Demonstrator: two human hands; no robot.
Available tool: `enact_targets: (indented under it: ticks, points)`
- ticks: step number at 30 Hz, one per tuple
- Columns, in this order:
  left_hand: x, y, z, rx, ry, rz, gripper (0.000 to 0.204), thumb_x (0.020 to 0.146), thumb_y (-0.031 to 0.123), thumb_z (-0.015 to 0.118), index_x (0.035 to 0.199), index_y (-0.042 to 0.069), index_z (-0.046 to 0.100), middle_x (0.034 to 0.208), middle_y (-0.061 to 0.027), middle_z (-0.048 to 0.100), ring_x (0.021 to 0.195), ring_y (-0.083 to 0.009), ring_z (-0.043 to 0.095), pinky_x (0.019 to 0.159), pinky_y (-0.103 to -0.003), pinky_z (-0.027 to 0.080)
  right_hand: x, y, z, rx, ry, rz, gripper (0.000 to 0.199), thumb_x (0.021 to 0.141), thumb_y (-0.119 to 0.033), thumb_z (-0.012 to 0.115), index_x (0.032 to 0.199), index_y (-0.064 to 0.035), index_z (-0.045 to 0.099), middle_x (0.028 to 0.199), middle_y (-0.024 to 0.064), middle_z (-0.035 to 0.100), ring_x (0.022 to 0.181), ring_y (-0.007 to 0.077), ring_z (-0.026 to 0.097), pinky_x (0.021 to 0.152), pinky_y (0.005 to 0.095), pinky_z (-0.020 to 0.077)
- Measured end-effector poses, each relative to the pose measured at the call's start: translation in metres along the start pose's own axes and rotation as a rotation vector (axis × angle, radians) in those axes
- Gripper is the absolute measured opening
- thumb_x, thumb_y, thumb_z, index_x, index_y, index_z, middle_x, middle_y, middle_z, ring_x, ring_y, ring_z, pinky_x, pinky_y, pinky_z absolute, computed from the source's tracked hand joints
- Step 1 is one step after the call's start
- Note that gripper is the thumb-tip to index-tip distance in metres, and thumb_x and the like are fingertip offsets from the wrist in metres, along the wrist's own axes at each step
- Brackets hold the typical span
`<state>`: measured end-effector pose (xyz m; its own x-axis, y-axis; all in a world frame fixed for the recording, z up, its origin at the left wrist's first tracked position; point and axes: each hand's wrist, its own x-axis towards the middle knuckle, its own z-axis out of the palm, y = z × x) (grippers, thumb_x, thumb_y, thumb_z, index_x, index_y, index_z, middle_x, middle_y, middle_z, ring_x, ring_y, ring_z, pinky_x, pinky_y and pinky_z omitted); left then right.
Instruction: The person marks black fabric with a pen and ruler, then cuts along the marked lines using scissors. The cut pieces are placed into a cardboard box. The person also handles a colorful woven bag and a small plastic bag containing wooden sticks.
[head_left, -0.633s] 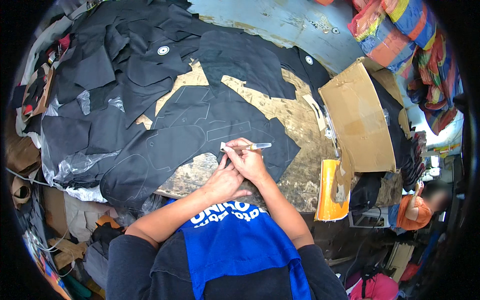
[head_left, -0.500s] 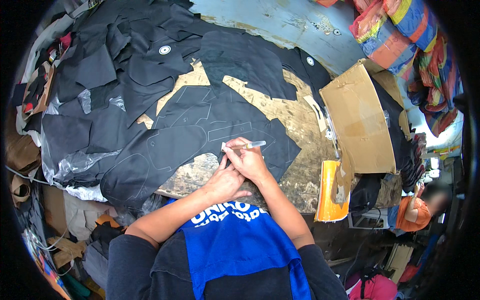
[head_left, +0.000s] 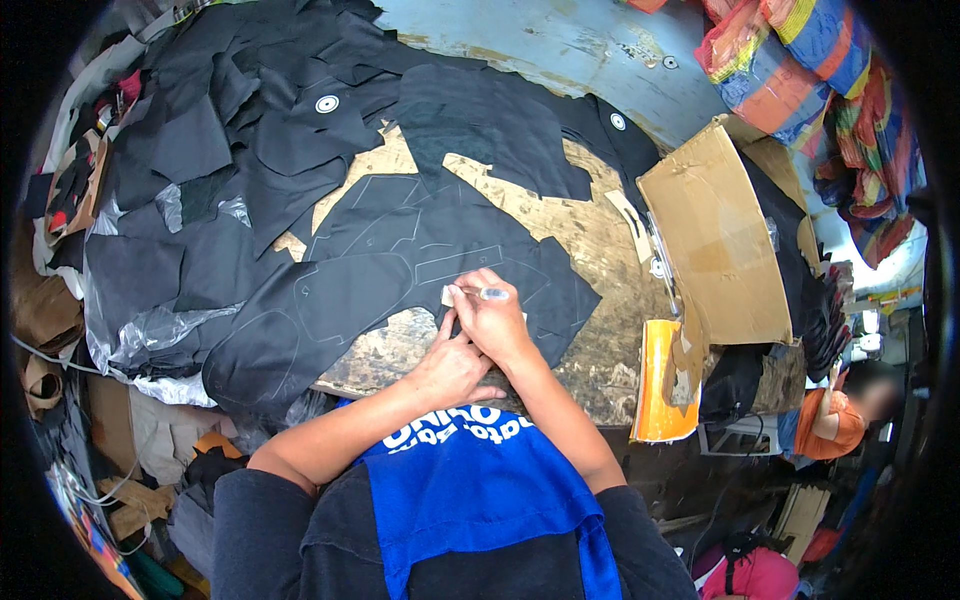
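Observation:
Black leather (head_left: pixel 350 290) lies over the near part of the wooden table, with shapes outlined on it in thin pale lines. My right hand (head_left: pixel 492 325) is closed round a clear-barrelled pen (head_left: pixel 494 294), its writing end hidden by the fingers. Just left of those fingertips, a small whitish piece (head_left: pixel 447 296) rests on the leather; its full shape is covered. My left hand (head_left: pixel 453 368) lies flat below, partly tucked under the right one. Its fingers stretch toward the whitish piece and its thumb points out to the right.
More black leather pieces (head_left: pixel 190 135) are heaped at the far left, over clear plastic (head_left: pixel 150 335). A cardboard box (head_left: pixel 715 235) and an orange-yellow panel (head_left: pixel 667 385) stand on the right. Bare wooden tabletop (head_left: pixel 610 350) shows between. A person in orange (head_left: pixel 830 425) sits farther right.
The pen has tipped more upright, so its barrel looks shorter. My right hand has shifted slightly; the left hand and the leather stay nearly in place.

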<state>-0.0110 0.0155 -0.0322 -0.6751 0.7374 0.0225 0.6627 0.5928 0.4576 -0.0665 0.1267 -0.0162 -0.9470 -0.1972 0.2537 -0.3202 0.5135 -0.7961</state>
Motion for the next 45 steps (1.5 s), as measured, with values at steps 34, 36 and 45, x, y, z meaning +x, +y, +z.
enact_targets:
  ticks: [34, 36, 45]
  points:
    - [0.003, 0.002, -0.002, 0.026, 0.086, -0.002, 0.077, 0.072, 0.059, 0.065, 0.129, 0.008, 0.052, 0.138, -0.0094, 0.046, 0.134, -0.0304, 0.032, 0.105, -0.061, 0.018, -0.069, 0.029, -0.046, 0.064, 0.371, 0.263, 0.009, 0.089, -0.004, 0.059, 0.088, 0.0037, 0.055, 0.076, 0.0086, 0.064, 0.068, 0.01, 0.064, 0.059, 0.0215, 0.0512]
    - [0.003, 0.002, -0.001, 0.033, 0.085, -0.005, 0.078, 0.072, 0.059, 0.065, 0.129, 0.008, 0.051, 0.138, -0.0095, 0.046, 0.135, -0.0304, 0.031, 0.106, -0.061, 0.018, -0.071, 0.028, -0.046, 0.05, 0.373, 0.241, 0.009, 0.088, -0.004, 0.06, 0.088, 0.004, 0.055, 0.077, 0.0102, 0.064, 0.068, 0.0116, 0.064, 0.058, 0.0229, 0.0513]
    - [0.003, 0.003, -0.003, 0.038, 0.08, -0.002, 0.077, 0.074, 0.056, 0.063, 0.13, 0.006, 0.05, 0.138, -0.0108, 0.045, 0.136, -0.0295, 0.029, 0.104, -0.063, 0.02, -0.073, 0.028, -0.043, 0.19, 0.434, 0.291, 0.009, 0.086, -0.004, 0.061, 0.085, 0.0045, 0.057, 0.077, 0.0135, 0.063, 0.065, 0.0164, 0.065, 0.057, 0.0263, 0.0511]
